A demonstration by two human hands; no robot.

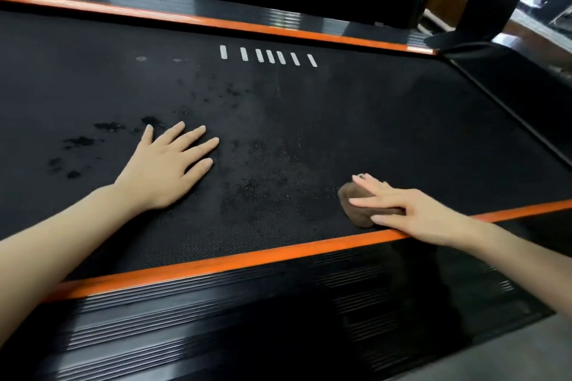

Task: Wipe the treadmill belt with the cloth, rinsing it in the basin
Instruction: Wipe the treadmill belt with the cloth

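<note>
Head view: cloth [356, 214] beneath right fingers [377, 202]

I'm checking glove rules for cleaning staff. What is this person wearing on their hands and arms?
Nothing that shows: the left hand and right hand are ungloved, and both forearms are bare to the frame's edge, with no sleeve, watch or bracelet in view. A small glint by a right fingertip is too small to identify.

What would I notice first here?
The bright orange stripes edging the black textured treadmill belt, near and far. Then the left hand lying flat mid-belt and the right hand pressing a crumpled brown cloth beside the near stripe. Farther off sit small white dashes.
</note>
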